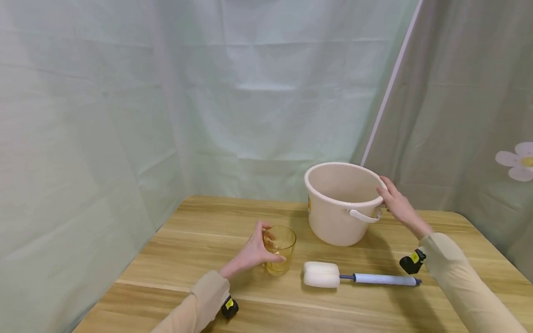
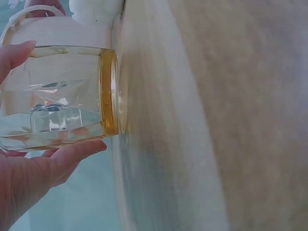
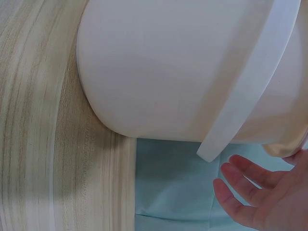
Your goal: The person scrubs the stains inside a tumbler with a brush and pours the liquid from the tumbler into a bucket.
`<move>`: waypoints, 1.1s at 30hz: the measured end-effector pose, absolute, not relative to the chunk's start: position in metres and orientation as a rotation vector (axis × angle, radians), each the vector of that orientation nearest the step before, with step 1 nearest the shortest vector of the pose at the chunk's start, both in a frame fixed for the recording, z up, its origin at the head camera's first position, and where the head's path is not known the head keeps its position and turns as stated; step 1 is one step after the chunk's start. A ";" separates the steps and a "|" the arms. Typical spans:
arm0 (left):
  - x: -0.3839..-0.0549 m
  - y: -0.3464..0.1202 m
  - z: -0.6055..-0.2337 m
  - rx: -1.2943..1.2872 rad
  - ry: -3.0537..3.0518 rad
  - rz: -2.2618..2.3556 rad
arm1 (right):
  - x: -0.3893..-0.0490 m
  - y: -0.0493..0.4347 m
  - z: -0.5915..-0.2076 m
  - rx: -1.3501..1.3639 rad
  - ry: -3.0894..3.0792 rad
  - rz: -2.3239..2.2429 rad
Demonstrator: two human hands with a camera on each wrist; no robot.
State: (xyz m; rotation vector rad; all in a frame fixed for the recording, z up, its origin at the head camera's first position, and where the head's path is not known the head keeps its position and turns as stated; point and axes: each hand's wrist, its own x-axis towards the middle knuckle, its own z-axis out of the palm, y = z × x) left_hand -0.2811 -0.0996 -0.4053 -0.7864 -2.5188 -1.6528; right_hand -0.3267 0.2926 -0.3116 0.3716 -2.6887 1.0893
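An amber glass cup [image 1: 287, 252] stands upright on the wooden table. My left hand [image 1: 255, 249] grips its side, thumb toward me and fingers on the far side. In the left wrist view the cup [image 2: 67, 96] shows its thick amber base at the tabletop. To the right stands a cream bucket [image 1: 335, 224] with a white handle [image 1: 364, 216] hanging down its side. My right hand [image 1: 399, 203] holds the bucket's right rim, with the thumb over the edge. In the right wrist view several fingers [image 3: 245, 180] extend loosely beside the wall, apart from it.
A sponge brush with a white head [image 1: 321, 274] and light blue handle [image 1: 385, 279] lies on the table [image 1: 175, 277] in front of the bucket. Pale curtains [image 1: 266, 101] hang behind the table and at both sides.
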 end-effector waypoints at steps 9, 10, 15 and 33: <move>-0.278 -0.100 -0.409 -0.822 -2.506 -1.641 | -0.325 0.292 -0.312 0.363 -2.712 1.086; -0.278 -0.100 -0.409 -0.829 -2.508 -1.629 | -0.325 0.292 -0.311 0.366 -2.712 1.086; -0.278 -0.100 -0.409 -0.862 -2.509 -1.629 | -0.325 0.293 -0.311 0.366 -2.709 1.088; -0.281 -0.112 -0.403 -0.846 -2.588 -1.660 | -0.323 0.302 -0.309 0.358 -2.749 1.020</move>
